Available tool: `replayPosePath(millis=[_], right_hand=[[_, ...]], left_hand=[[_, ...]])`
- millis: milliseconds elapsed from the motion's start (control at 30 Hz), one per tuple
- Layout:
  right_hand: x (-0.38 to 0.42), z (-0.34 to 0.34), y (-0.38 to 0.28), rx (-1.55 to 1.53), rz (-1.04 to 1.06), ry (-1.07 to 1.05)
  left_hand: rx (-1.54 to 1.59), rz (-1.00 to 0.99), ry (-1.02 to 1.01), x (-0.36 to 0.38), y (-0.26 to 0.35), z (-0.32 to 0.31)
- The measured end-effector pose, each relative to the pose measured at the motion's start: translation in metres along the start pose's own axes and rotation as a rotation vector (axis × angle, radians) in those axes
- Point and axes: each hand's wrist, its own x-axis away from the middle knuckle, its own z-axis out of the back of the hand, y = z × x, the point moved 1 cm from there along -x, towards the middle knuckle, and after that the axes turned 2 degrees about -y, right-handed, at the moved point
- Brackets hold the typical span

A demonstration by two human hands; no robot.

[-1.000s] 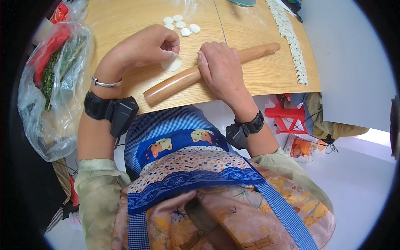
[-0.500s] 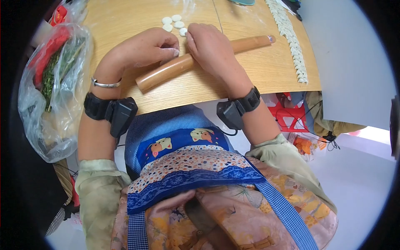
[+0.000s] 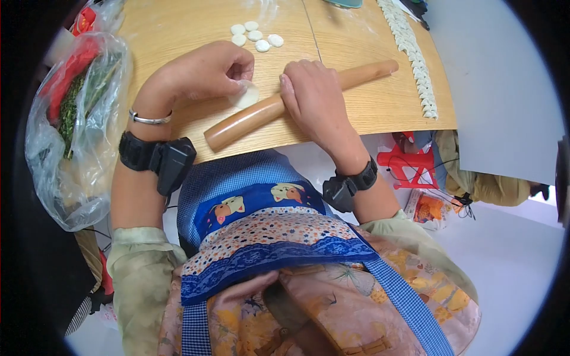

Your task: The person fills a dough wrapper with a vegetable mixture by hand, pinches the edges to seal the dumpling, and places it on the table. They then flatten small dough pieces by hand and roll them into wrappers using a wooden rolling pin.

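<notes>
My left hand [image 3: 224,66] pinches the edge of a thin round dough wrapper [image 3: 247,96], which lies on the wooden table. Across the wrapper's near right side is the wooden rolling pin [image 3: 248,123], slanting from lower left to upper right. My right hand [image 3: 314,89] is closed over the pin's middle, palm down. Beyond my hands rest several small flattened dough discs [image 3: 262,45], apart from both hands.
A long row of dumplings [image 3: 418,71] runs along the right part of the table [image 3: 350,110]. At the left, a clear plastic bag [image 3: 89,136] holds green vegetables. A teal-edged object [image 3: 347,3] shows at the far edge. Below right stands a red stool [image 3: 409,161].
My right hand and the rolling pin have moved right and toward me. The wrapper now shows at my left fingertips, and more dough discs are uncovered. My left hand has barely moved.
</notes>
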Motion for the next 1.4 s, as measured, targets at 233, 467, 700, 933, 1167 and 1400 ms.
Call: replayPosePath(millis=[233, 467, 700, 933, 1167, 1400], right_hand=[[0.008, 0.003, -0.002, -0.007, -0.011, 0.005], [-0.004, -0.002, 0.001, -0.004, 0.011, -0.007], [-0.042, -0.018, 0.012, -0.066, 0.016, -0.034], [-0.062, -0.030, 0.014, -0.108, 0.021, -0.020], [-0.025, -0.015, 0.005, -0.030, -0.017, -0.055], [0.007, 0.002, -0.006, 0.017, -0.002, -0.010]], left_hand=[[0.357, -0.074, -0.047, -0.001, -0.009, -0.007], [0.108, -0.050, 0.039, -0.002, -0.010, -0.003], [0.134, 0.043, 0.127, -0.001, -0.008, -0.004], [0.168, 0.070, 0.107, -0.001, -0.013, -0.005], [0.062, 0.005, 0.063, 0.001, -0.010, -0.003], [0.227, -0.086, 0.000, 0.001, -0.012, -0.004]])
